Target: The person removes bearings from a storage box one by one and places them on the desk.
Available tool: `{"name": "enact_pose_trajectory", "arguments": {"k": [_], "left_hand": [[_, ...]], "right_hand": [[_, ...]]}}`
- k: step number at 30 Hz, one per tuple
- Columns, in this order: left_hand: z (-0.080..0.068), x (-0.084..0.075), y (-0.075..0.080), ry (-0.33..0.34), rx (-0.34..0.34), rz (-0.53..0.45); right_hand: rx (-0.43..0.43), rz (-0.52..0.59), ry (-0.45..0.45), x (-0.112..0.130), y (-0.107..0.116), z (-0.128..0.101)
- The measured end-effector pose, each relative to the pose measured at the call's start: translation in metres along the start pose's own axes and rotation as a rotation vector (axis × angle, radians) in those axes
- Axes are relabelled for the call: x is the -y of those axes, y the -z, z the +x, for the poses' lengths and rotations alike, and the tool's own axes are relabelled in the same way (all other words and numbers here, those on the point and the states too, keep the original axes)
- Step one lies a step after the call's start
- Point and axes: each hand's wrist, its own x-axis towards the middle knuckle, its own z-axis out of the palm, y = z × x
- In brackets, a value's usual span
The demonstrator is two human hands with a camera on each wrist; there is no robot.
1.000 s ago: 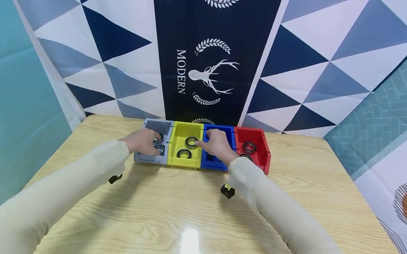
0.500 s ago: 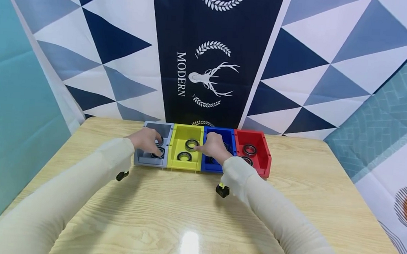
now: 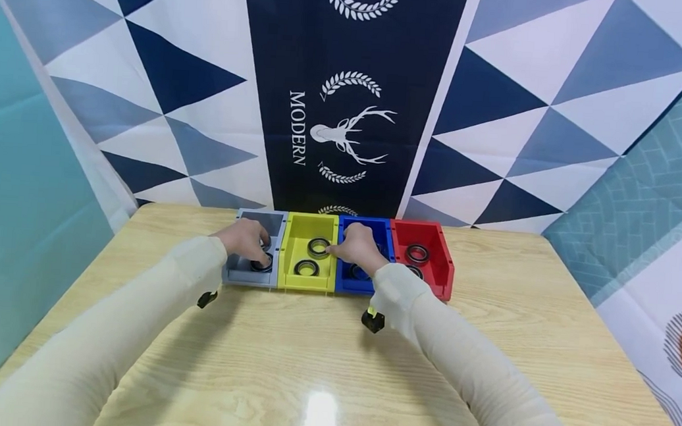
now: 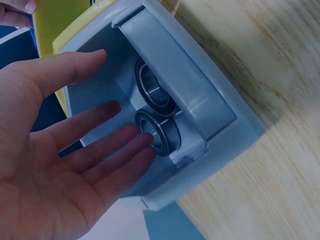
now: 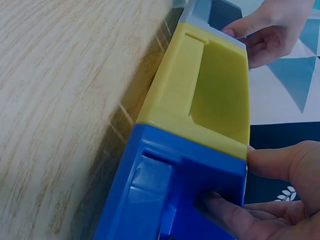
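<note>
In the head view my left hand (image 3: 244, 239) reaches over the grey bin (image 3: 234, 276), which holds two ball bearings. The left wrist view shows its fingers spread and only gently bent, fingertips overlapping the nearer bearing (image 4: 172, 136); the other bearing (image 4: 145, 82) lies beside it under the bin's front lip. My right hand (image 3: 359, 246) is over the blue bin (image 3: 344, 284), its thumb toward the yellow bin (image 3: 289, 280). From the right wrist, its index finger (image 5: 225, 210) dips into the blue bin, where dark bearings (image 3: 357, 271) are partly hidden by the hand.
Two bearings (image 3: 318, 248) lie in the yellow bin and two more in the red bin (image 3: 444, 283). The bins stand in a row near the back of the wooden table (image 3: 283, 354), before a patterned cloth backdrop (image 3: 352, 55). Small black cameras (image 3: 373, 320) hang below the wrists.
My left hand has shifted slightly right and lower over the grey bin, its fingers closer to the bearings. My right hand has dipped a little toward the blue bin. The head view has tilted slightly.
</note>
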Motion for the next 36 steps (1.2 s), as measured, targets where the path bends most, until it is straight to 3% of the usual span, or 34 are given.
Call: {"name": "enact_pose_trajectory", "arguments": {"k": [12,23,36], "left_hand": [[0.009,-0.004,-0.017,0.023,0.004,-0.027],[0.009,-0.008,-0.031,0.065,-0.116,-0.096],[0.011,-0.006,-0.047,0.038,-0.225,-0.136]], "right_hand": [[-0.020,0.028,0.015,-0.004,-0.006,-0.007],[-0.028,0.036,0.018,-0.008,-0.006,-0.007],[-0.047,0.042,0.040,-0.009,-0.008,-0.009]]}}
